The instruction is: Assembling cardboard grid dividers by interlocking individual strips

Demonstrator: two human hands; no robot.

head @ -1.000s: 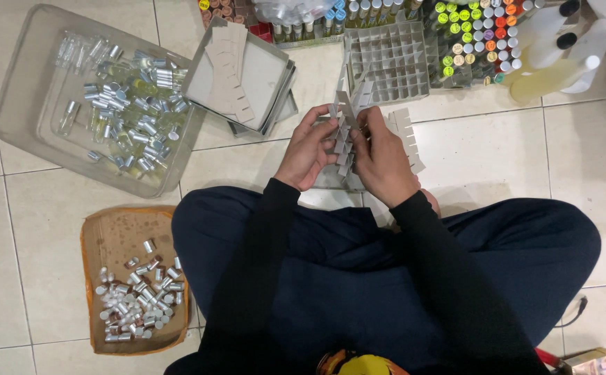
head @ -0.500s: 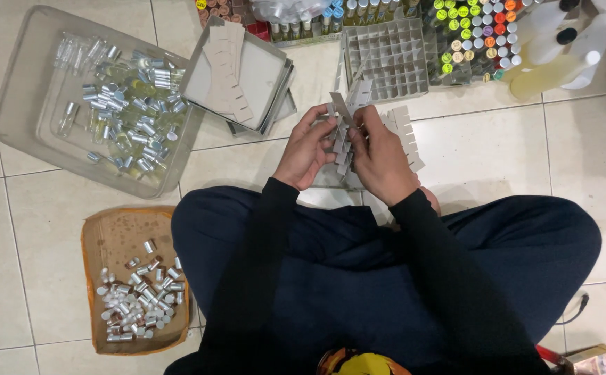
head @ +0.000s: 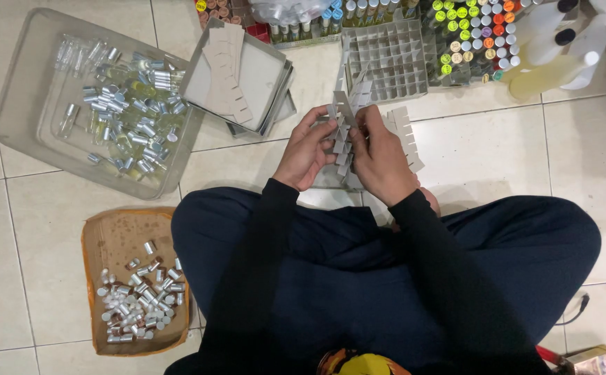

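I sit cross-legged on a tiled floor. My left hand (head: 304,151) and my right hand (head: 381,158) are close together in front of my knees, both gripping slotted grey cardboard divider strips (head: 342,132) that interlock between my fingers. More loose divider strips (head: 404,132) lie on the floor just right of my right hand. An assembled cardboard grid (head: 386,59) stands on the floor beyond my hands.
A clear plastic tub (head: 18,111) of small glass vials sits at the far left. A brown cardboard tray (head: 108,239) of silver caps lies by my left knee. A grey box lid (head: 261,69) holds flat strips. Colour-capped bottles (head: 466,35) and yellow liquid bottles (head: 550,69) line the back.
My hands have stayed in the same place and shifted their fingers slightly on the divider strips. Nothing else has moved.
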